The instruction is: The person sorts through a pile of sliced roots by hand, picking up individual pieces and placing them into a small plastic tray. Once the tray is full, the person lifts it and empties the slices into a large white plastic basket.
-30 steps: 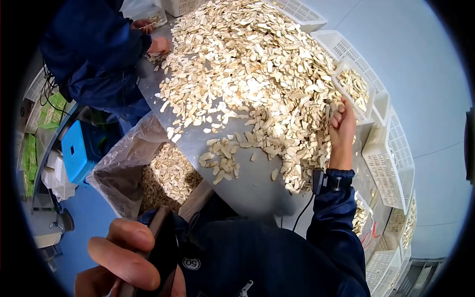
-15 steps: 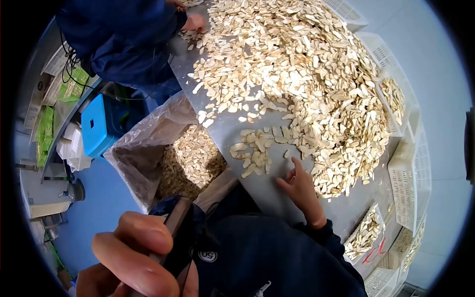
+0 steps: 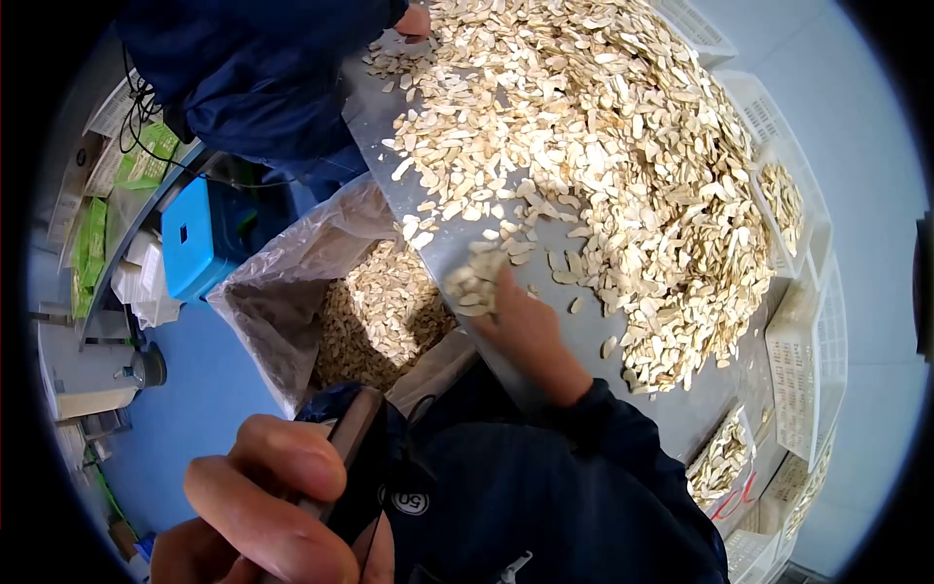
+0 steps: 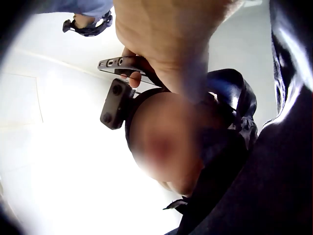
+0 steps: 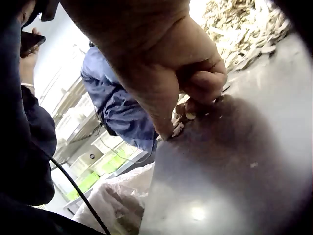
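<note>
Still gripping a phone (image 3: 362, 423) at near left with the left hand (image 3: 263, 501), fingers curled round it. Just right of the bag (image 3: 272, 292), now cupping loose slices (image 3: 472, 290) on the table (image 3: 579, 336) between thumb and curled fingers of the right hand (image 3: 525, 331), after hovering apart on their right half a second ago. Shifted slightly toward far left. Farther right, leaving the pile (image 3: 671, 195) much as before.

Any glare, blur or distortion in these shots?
Head view: fisheye distortion, with the bare right hand and pale flat slices near it blurred; right wrist view: glare and a shadow on the grey metal tabletop; left wrist view: overexposed white background.
</note>
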{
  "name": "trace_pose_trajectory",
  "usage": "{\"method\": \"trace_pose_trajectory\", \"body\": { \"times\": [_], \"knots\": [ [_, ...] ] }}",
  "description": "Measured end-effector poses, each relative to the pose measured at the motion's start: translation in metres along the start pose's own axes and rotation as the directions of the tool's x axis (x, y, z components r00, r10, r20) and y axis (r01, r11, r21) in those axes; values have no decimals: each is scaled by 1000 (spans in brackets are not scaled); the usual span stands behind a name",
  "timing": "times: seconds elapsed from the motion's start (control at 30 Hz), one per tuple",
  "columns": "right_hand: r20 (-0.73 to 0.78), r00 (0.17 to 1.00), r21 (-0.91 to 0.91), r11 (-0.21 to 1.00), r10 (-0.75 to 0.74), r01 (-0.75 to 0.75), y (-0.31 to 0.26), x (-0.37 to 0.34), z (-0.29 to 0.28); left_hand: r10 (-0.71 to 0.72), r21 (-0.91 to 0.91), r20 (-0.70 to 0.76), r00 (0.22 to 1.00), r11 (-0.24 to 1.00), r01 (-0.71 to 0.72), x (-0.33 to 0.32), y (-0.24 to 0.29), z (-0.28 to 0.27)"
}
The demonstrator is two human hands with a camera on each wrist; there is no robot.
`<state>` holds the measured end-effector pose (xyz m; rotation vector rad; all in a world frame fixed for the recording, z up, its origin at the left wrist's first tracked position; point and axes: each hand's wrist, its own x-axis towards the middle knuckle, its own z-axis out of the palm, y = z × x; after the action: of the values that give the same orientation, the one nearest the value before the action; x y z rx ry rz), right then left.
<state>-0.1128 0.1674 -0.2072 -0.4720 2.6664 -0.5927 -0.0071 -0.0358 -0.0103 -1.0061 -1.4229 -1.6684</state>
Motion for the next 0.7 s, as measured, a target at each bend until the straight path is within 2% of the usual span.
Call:
{"method": "trace_pose_trajectory", "body": {
  "times": [0.03,0.13,0.17,0.27,0.37,0.47,0.6,0.67,0.7],
  "knots": [
    [20,1000,0,1000,-8,8,-7,6,7,-9,3,3,1000,1000,9,1,2,-1],
    [-62,971,27,972,-232,234,-13,7,31,-69,36,11,998,997,69,0,13,2],
    [-1,981,116,975,-192,191,-16,7,20,-89,48,11,996,995,89,0,14,1],
    [86,995,247,966,55,-75,-5,9,-28,-52,1,2,999,999,52,-2,7,-3],
    [-223,973,14,998,61,-60,41,20,-27,34,-47,1,999,998,-34,3,-1,-5],
    [-236,962,-84,984,134,-157,54,21,-33,127,-51,-10,992,991,-127,5,-5,-8],
    [-276,957,-112,986,86,-121,46,34,-18,251,-39,-16,968,967,-251,6,-9,-13],
    [-252,965,-96,991,66,-93,36,46,-8,224,39,-40,974,974,-222,13,-5,-7],
    [-296,954,-68,996,36,-59,29,52,2,210,76,-55,976,976,-206,15,-4,-4]
  ]
}}
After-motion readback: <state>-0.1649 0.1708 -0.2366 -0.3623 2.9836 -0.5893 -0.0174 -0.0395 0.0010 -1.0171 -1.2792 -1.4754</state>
